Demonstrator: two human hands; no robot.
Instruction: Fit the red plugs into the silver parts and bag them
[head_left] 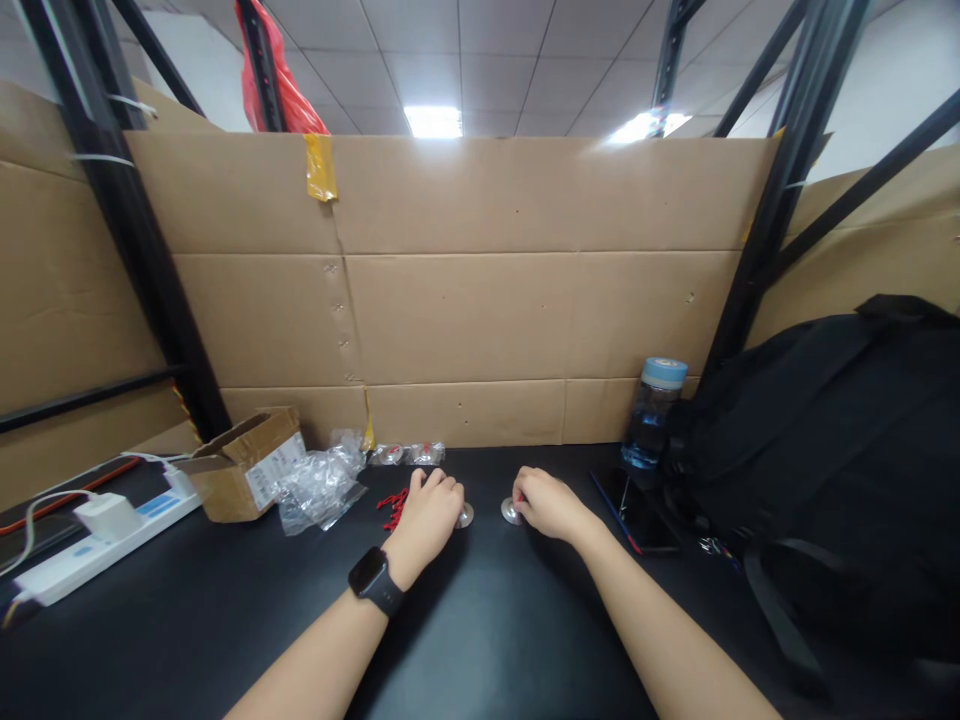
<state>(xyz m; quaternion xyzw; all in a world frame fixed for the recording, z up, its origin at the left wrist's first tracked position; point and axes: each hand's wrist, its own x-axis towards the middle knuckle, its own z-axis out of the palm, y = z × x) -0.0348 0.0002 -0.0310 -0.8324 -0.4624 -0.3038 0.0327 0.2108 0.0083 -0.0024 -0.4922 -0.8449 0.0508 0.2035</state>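
My left hand (429, 508), with a dark smartwatch (373, 578) on the wrist, is curled palm-down on the black table. A small round silver disc (466, 516) shows beside its fingers, which partly cover it; the fingertips are hidden. Several small red pieces (391, 508) lie just left of this hand. To the right, the pinched fingers of my right hand (551, 502) are at the edge of a second silver disc (511, 511), which rests on the table. A trace of red shows by those fingertips, too small to make out.
Clear wrapped packets (409, 454) lie behind my left hand. Crumpled plastic (326, 485), an open cardboard box (247, 465) and a power strip (112, 540) are leftward. Rightward are a phone (637, 512), a water bottle (652, 415) and a black backpack (832, 450). Cardboard (465, 320) walls the back.
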